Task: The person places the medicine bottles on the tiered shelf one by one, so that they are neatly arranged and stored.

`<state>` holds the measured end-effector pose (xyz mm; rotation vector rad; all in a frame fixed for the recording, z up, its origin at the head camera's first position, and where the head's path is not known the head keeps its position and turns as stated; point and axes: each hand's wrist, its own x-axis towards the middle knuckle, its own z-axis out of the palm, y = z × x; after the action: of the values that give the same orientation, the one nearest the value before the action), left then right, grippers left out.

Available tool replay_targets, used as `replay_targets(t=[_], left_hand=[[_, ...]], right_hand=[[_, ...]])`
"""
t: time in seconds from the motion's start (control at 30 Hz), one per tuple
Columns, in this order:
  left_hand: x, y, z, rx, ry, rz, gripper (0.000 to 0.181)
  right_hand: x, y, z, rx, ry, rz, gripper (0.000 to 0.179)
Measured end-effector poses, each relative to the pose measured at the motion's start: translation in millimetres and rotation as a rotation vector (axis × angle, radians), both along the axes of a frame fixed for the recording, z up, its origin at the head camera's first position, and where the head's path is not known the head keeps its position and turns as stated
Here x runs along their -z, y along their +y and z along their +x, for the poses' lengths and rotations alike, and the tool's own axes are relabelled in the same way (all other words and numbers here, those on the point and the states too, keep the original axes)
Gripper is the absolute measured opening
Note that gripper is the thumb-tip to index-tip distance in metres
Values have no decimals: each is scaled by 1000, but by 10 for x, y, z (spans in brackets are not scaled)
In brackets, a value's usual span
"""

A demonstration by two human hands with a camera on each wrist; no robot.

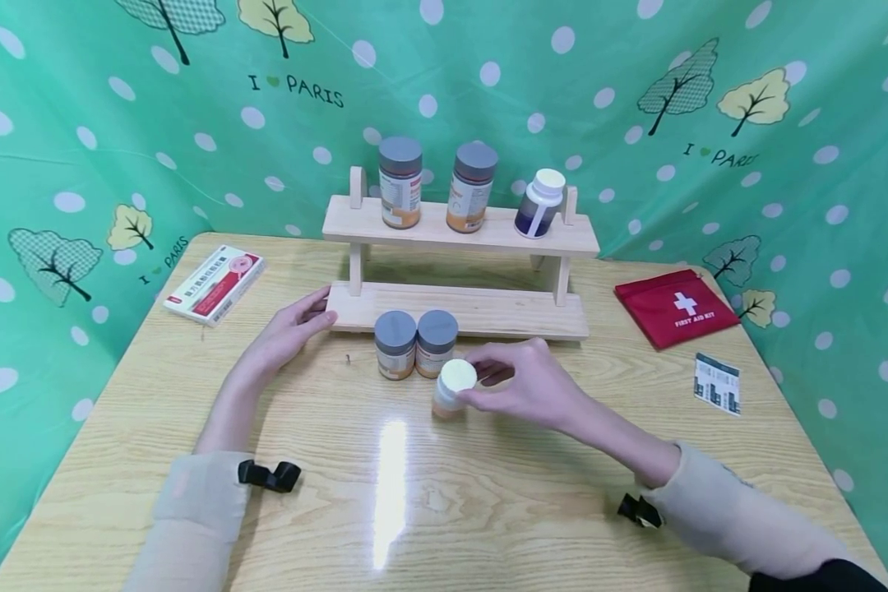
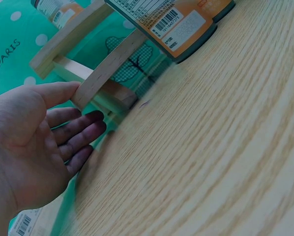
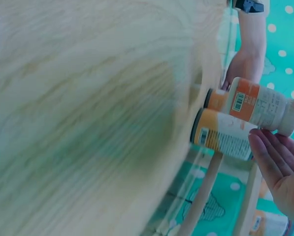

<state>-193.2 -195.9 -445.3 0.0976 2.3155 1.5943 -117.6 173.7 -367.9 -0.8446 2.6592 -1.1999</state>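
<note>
In the head view, my right hand (image 1: 529, 380) pinches a small white-capped bottle (image 1: 447, 399) by its cap and neck, thumb on one side and fingers on the other. This bottle has an orange lower label (image 3: 245, 99) in the right wrist view. Just behind it, two grey-capped jars (image 1: 395, 349) stand side by side in front of a two-tier wooden rack (image 1: 459, 312). My left hand (image 1: 290, 329) touches the left end of the rack's lower shelf. In the left wrist view, its thumb is at the shelf's end (image 2: 82, 98) and the other fingers are loosely extended.
Two tall grey-capped jars (image 1: 400, 185) and a white-capped dark-blue bottle (image 1: 539, 205) stand on the upper shelf. At the left lies a white-and-red medicine box (image 1: 215, 284). A red first aid pouch (image 1: 675, 309) and a blister-style card (image 1: 717, 384) lie at the right.
</note>
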Motion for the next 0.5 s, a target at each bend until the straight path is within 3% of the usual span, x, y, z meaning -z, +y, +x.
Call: replay_targets(t=[0.5], left_hand=[[9, -7, -18, 7, 17, -6, 73]], right_hand=[[-292, 377, -175, 77, 41, 55, 29]])
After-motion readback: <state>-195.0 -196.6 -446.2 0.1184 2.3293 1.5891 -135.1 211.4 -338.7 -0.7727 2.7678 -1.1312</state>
